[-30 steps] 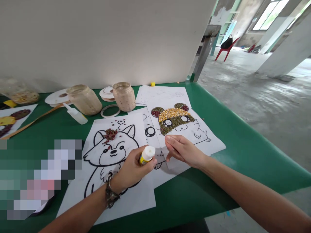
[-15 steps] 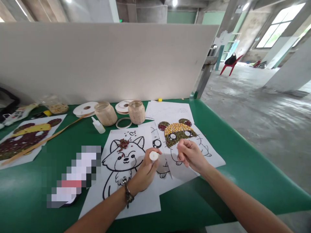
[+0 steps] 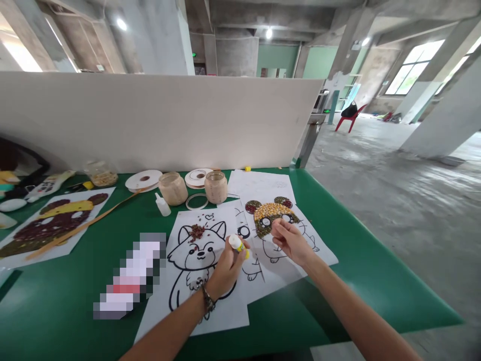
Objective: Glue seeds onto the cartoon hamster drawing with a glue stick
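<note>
My left hand (image 3: 224, 268) is wrapped round a glue stick (image 3: 236, 243), white at its upper end with a yellow and green body. It is above the right side of a fox line drawing (image 3: 193, 258). A small heap of reddish-brown seeds (image 3: 197, 232) lies on the fox's forehead. My right hand (image 3: 293, 243) is closed in a pinch over a hamster drawing (image 3: 274, 209), whose head is partly covered with yellow and green grains. Whatever the right fingertips hold, if anything, is too small to make out. Another drawing (image 3: 252, 268) lies partly under these two sheets.
Two seed-filled jars (image 3: 173, 189), white spools (image 3: 144, 180) and a small white bottle (image 3: 163, 205) stand behind the drawings. At the left lie a finished-looking seed picture (image 3: 56, 220) and a tan ribbon (image 3: 93, 220). A white panel (image 3: 158, 123) borders the green table's back.
The camera view has tilted up and shifted slightly. In my left hand the glue stick has tipped, so its yellow side now shows. My right hand stays pinched over the hamster drawing.
</note>
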{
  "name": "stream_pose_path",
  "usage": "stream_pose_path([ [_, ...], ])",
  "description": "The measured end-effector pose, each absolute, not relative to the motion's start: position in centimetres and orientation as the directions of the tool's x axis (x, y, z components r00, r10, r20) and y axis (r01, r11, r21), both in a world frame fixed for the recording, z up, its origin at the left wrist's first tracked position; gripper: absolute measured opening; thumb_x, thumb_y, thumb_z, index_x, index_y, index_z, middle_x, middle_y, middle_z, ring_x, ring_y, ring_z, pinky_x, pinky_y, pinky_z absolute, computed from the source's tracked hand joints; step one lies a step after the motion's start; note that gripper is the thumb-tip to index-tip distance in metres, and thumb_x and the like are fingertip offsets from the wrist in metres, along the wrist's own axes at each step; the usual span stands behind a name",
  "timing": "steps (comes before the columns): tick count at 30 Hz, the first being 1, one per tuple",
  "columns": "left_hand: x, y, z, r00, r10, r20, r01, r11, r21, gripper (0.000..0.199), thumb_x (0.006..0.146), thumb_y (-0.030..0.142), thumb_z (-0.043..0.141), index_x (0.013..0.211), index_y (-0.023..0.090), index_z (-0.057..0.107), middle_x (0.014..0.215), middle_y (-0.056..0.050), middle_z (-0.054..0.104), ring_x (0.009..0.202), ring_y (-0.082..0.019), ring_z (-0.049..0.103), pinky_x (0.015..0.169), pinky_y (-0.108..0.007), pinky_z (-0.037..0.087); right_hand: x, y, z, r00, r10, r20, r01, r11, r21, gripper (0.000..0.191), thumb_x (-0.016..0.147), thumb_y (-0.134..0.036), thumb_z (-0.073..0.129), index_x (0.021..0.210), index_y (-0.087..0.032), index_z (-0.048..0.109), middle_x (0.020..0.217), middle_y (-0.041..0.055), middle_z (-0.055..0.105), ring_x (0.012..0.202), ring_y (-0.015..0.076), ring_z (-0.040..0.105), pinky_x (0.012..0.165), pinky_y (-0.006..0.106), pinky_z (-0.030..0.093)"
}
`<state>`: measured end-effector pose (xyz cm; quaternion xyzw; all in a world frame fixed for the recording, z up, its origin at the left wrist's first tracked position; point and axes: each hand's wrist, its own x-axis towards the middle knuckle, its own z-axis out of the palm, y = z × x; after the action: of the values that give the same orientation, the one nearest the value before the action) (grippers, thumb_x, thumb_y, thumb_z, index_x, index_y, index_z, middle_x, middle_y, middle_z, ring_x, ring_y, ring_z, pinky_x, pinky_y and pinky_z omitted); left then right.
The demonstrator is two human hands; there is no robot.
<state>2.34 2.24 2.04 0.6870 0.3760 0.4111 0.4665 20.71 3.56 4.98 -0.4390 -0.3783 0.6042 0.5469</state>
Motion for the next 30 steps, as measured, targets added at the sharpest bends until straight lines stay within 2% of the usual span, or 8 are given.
stream_pose_path([
  [2, 2.3, 2.2, 2.1, 0.373, 0.900, 0.225, 0.122, -0.288, 0.950, 0.010, 0.086, 0.026, 0.034, 0.092, 0.019, 0.038, 0.092, -0.005, 0.051, 0.081, -0.016, 0.048, 0.075, -0.031, 0.040, 20.6, 3.6, 5.2, 0.008, 0.993, -0.116, -0.328, -0.107, -0.939, 0.042, 0.061, -0.049, 0.067, 0.058, -0.020, 0.038, 0.044, -0.0111, 0.022, 0.040, 0.0033, 0.018, 0.035, 0.017, 0.019],
  [4, 2.3, 2.2, 2.2, 0.372, 0.899, 0.231, 0.116, -0.292, 0.949, 0.009, 0.085, 0.025, 0.035, 0.092, 0.020, 0.037, 0.092, -0.005, 0.051, 0.080, -0.016, 0.048, 0.075, -0.030, 0.040, 20.4, 3.8, 5.5, 0.025, 0.992, -0.124, -0.324, -0.109, -0.940, 0.044, 0.064, -0.051, 0.063, 0.055, -0.020, 0.034, 0.043, -0.0113, 0.016, 0.039, 0.0039, 0.012, 0.035, 0.018, 0.014],
  [9, 2.1, 2.3, 2.1, 0.376, 0.894, 0.244, 0.107, -0.303, 0.947, 0.007, 0.084, 0.022, 0.035, 0.090, 0.019, 0.038, 0.085, -0.004, 0.052, 0.074, -0.015, 0.048, 0.072, -0.029, 0.041, 19.6, 4.8, 6.4, 0.063, 0.993, -0.100, -0.341, -0.072, -0.937, 0.055, 0.067, -0.049, 0.063, 0.047, -0.020, 0.020, 0.043, -0.0095, 0.012, 0.041, 0.0051, 0.010, 0.036, 0.021, 0.014],
  [16, 1.5, 2.5, 2.1, 0.359, 0.900, 0.249, 0.152, -0.319, 0.936, 0.009, 0.085, 0.025, 0.037, 0.092, 0.019, 0.040, 0.086, -0.003, 0.054, 0.072, -0.015, 0.051, 0.072, -0.028, 0.042, 17.3, 5.9, 6.9, 0.026, 0.998, -0.051, -0.442, -0.035, -0.897, 0.049, 0.058, -0.045, 0.072, 0.048, -0.019, 0.031, 0.048, -0.0068, 0.023, 0.046, 0.0063, 0.021, 0.040, 0.020, 0.024],
  [19, 1.5, 2.8, 1.9, 0.370, 0.903, 0.216, 0.203, -0.306, 0.930, 0.011, 0.084, 0.023, 0.039, 0.094, 0.019, 0.042, 0.087, -0.003, 0.055, 0.067, -0.013, 0.051, 0.065, -0.026, 0.043, 16.8, 5.6, 6.6, -0.011, 0.995, -0.100, -0.481, -0.093, -0.872, 0.037, 0.057, -0.039, 0.074, 0.056, -0.018, 0.043, 0.050, -0.0079, 0.025, 0.044, 0.0044, 0.021, 0.038, 0.017, 0.021],
  [22, 1.7, 3.0, 1.6, 0.404, 0.895, 0.189, 0.256, -0.308, 0.916, 0.012, 0.083, 0.022, 0.041, 0.094, 0.018, 0.044, 0.082, -0.003, 0.055, 0.063, -0.014, 0.050, 0.060, -0.026, 0.043, 17.1, 5.3, 6.1, -0.032, 0.988, -0.154, -0.506, -0.149, -0.850, 0.032, 0.057, -0.037, 0.074, 0.065, -0.018, 0.049, 0.048, -0.0103, 0.020, 0.041, 0.0029, 0.013, 0.034, 0.015, 0.013],
  [26, 2.0, 3.2, 1.4, 0.416, 0.886, 0.206, 0.309, -0.350, 0.884, 0.015, 0.081, 0.019, 0.043, 0.096, 0.015, 0.045, 0.090, -0.007, 0.053, 0.076, -0.017, 0.053, 0.071, -0.031, 0.046, 18.0, 5.1, 5.6, -0.024, 0.978, -0.206, -0.533, -0.187, -0.825, 0.036, 0.054, -0.041, 0.075, 0.064, -0.019, 0.048, 0.045, -0.0121, 0.013, 0.038, 0.0027, 0.009, 0.031, 0.014, 0.009],
  [30, 2.2, 3.4, 1.8, 0.418, 0.877, 0.236, 0.365, -0.400, 0.840, 0.013, 0.077, 0.015, 0.046, 0.090, 0.017, 0.046, 0.093, -0.007, 0.050, 0.082, -0.018, 0.053, 0.075, -0.031, 0.047, 18.1, 5.0, 4.9, -0.019, 0.969, -0.245, -0.566, -0.212, -0.797, 0.047, 0.053, -0.047, 0.073, 0.049, -0.018, 0.036, 0.041, -0.0116, 0.013, 0.036, 0.0023, 0.010, 0.030, 0.014, 0.011],
])
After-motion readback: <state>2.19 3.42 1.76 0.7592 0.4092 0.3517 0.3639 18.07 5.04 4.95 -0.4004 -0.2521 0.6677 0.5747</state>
